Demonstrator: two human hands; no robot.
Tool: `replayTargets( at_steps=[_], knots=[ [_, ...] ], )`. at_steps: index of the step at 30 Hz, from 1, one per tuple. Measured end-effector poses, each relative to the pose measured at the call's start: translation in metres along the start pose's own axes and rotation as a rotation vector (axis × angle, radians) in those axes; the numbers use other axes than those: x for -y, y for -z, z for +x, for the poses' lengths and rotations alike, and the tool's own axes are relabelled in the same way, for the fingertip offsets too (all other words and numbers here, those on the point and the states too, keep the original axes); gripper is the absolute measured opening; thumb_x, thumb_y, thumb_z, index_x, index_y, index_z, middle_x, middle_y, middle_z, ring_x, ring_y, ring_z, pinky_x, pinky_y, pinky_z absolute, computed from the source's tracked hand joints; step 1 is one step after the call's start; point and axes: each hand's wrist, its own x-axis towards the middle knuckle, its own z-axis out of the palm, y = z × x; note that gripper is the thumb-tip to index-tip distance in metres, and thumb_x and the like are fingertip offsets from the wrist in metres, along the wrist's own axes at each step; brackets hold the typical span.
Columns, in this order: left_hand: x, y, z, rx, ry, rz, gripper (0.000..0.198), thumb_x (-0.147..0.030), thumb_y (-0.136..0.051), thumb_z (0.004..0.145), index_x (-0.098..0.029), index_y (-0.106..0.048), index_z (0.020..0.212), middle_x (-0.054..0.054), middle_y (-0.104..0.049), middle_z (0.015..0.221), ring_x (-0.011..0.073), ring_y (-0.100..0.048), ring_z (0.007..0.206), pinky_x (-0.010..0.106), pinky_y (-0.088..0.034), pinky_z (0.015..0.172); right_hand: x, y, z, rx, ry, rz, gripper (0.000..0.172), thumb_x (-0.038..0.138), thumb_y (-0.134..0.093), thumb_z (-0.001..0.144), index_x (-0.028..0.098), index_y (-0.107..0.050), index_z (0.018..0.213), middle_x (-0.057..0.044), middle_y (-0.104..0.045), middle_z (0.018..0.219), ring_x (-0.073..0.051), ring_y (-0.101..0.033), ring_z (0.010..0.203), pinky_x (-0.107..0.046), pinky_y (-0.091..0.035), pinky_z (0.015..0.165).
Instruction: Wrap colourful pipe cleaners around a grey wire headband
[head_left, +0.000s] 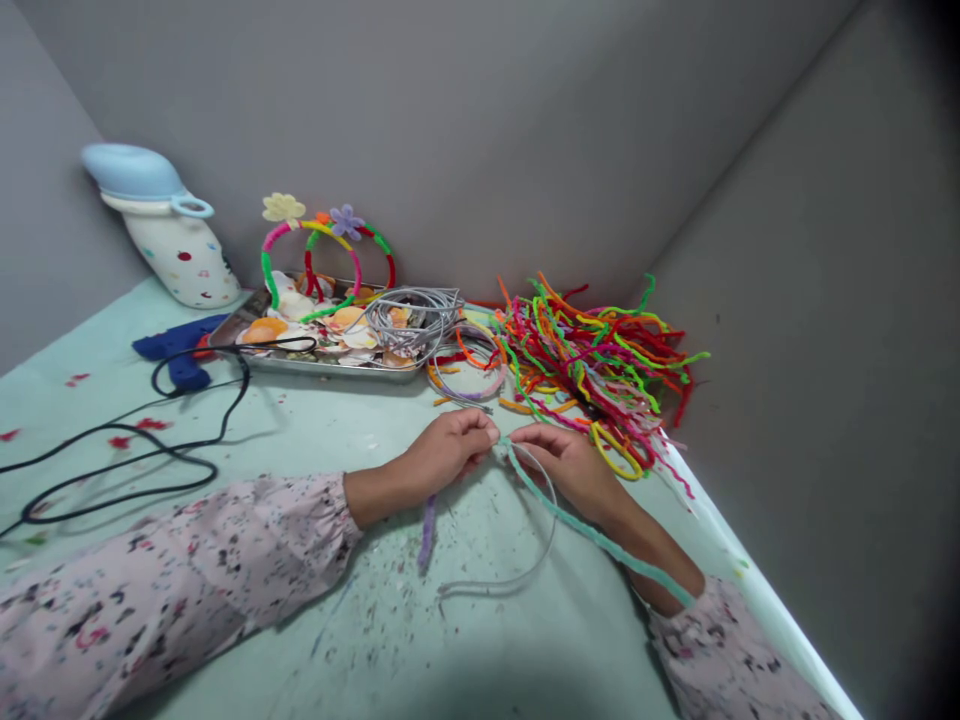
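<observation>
My left hand (456, 447) is closed in a pinch on a thin grey headband (553, 520), whose bare arm curves down and round to the left. Close beside it, the fingers of my right hand (574, 468) pinch a mint-green pipe cleaner (600, 538) at the spot where it meets the band. The long loose end of that pipe cleaner trails over my right wrist. Below my left hand a fuzzy purple length (427, 535) hangs down; whether it joins the band is hidden by the hand.
Behind my hands lies a heap of colourful pipe cleaners (592, 345), with grey bare headbands (416, 318) beside it. A metal tray (352, 372) holds shells and decorated flower headbands (311, 240). Leftward are a blue glue gun (184, 350), its black cord (217, 440) and a white bottle (184, 250).
</observation>
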Motion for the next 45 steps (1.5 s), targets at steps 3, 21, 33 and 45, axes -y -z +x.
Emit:
replayTargets(
  at_steps=[3,21,33,45],
  knots=[
    [0.0,0.0,-0.001,-0.007,-0.014,0.003,0.017,-0.031,-0.053,0.081,-0.016,-0.048,0.074,-0.006,-0.042,0.052,0.0053,-0.035,0.042,0.017,-0.026,0.039,0.0,0.0,-0.001,0.039,0.007,-0.006,0.024,0.038,-0.065,0.078,0.018,-0.067,0.091,0.001,-0.061,0.067,-0.01,-0.05,0.054,-0.022,-0.04,0.051],
    [0.001,0.0,0.001,0.038,-0.062,0.066,0.017,-0.032,-0.05,0.083,-0.016,-0.049,0.077,-0.007,-0.044,0.053,0.0063,-0.037,0.043,0.018,-0.029,0.04,-0.01,-0.01,0.0,-0.037,0.156,-0.023,0.026,0.04,-0.068,0.074,0.017,-0.062,0.083,0.0,-0.061,0.071,-0.011,-0.053,0.058,-0.023,-0.046,0.054],
    [-0.003,-0.001,-0.003,0.052,-0.065,0.182,0.028,-0.041,-0.052,0.083,-0.015,-0.052,0.074,-0.007,-0.043,0.052,0.0054,-0.035,0.041,0.019,-0.025,0.04,-0.011,-0.015,-0.004,-0.05,0.304,-0.219,0.012,0.029,-0.057,0.083,0.018,-0.06,0.087,-0.002,-0.065,0.076,-0.014,-0.059,0.067,-0.026,-0.05,0.063],
    [-0.003,-0.001,-0.002,0.032,-0.038,0.199,0.028,-0.042,-0.052,0.083,-0.016,-0.052,0.075,-0.007,-0.04,0.052,0.0063,-0.033,0.044,0.02,-0.024,0.042,-0.01,-0.008,-0.004,-0.186,0.687,-0.718,0.01,0.017,-0.052,0.084,0.019,-0.06,0.089,-0.003,-0.062,0.076,-0.015,-0.058,0.071,-0.027,-0.046,0.066]
  ],
)
